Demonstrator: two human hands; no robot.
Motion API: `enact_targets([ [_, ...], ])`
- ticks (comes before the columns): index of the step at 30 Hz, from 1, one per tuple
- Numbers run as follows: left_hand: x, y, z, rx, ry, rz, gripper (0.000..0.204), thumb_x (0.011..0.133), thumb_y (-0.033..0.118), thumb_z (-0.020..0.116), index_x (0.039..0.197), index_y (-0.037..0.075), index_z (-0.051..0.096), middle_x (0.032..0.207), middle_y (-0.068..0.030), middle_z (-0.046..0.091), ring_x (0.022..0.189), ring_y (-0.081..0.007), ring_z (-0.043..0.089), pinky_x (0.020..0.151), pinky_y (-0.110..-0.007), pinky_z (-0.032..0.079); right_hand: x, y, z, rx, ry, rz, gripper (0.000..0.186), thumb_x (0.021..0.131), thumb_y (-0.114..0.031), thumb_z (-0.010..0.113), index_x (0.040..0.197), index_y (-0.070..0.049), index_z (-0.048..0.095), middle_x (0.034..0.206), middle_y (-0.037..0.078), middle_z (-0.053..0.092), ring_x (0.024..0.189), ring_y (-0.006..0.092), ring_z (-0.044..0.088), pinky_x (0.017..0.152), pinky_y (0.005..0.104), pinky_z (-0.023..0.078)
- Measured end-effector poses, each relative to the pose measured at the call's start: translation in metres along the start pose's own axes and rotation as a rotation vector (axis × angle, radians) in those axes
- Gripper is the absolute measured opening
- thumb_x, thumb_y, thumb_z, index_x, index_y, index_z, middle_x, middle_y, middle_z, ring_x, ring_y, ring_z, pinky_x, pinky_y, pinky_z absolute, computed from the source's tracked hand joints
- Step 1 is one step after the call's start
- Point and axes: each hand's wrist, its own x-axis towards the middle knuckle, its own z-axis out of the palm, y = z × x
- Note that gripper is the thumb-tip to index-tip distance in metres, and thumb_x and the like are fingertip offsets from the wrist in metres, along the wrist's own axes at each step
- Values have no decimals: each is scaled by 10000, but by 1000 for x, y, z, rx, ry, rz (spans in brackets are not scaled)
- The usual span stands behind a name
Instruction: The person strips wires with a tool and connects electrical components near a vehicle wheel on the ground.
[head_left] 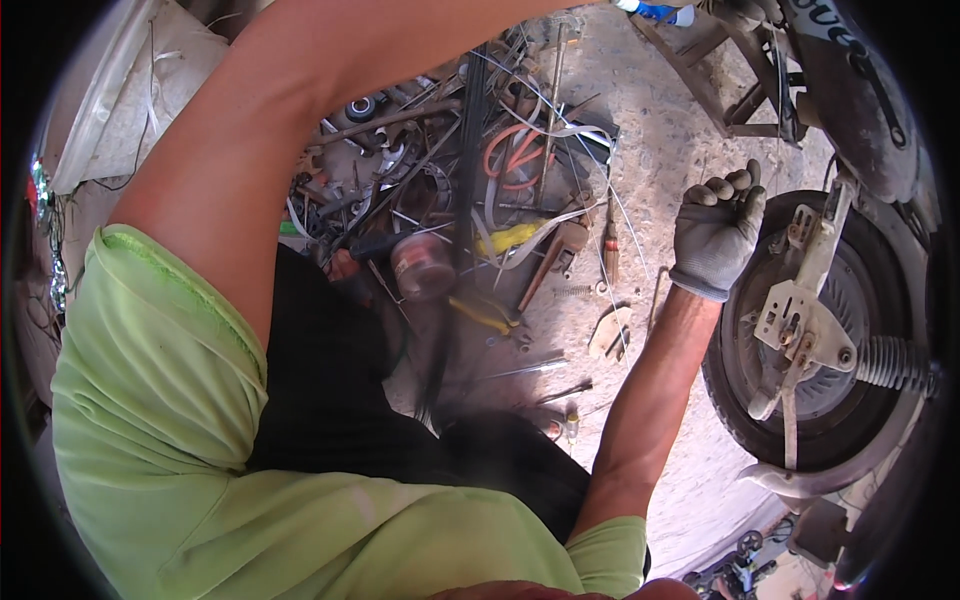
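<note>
Rough floor [650, 150] carries loose tools [388, 160] mid-floor, presumably for easy reach. I record the wheel [830, 385] along the floor's right edge; beside it, the gloved right hand [718, 240] curls loosely, visibly gripping nothing. Left hand unseen; fingers' state undeterminable.

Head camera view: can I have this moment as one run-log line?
Right hand: grey-gloved, fingers loosely curled, nothing visibly held | Left hand: not clearly visible | Near right hand: wheel | Ground: scattered tools, round tub
</note>
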Motion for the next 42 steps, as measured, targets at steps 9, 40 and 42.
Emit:
enact_targets([
  [9,2,2,-5,-58,119,-91,213,1015,229,614,954,39,686,803,-64,652,726,-180,593,624,-369,547,21,-12,2,250,-17,-30,267,1063,-314,528,1162,-120,682,1021,-5,742,835,147,627,720,317,520],
  [40,37,4,-62,-74,132,-67,206,1057,267,529,1069,93,640,908,-47,662,761,-197,618,794,-392,548,27,13,37,47,90,-120,224,1048,-228,559,1189,-106,681,1032,12,752,838,153,660,695,291,532],
  [42,37,5,-62,-62,135,-67,204,1058,269,526,1073,101,641,916,-46,666,767,-195,621,786,-385,543,29,13,36,40,81,-122,225,1049,-228,556,1188,-103,680,1038,13,750,842,152,661,698,292,535],
])
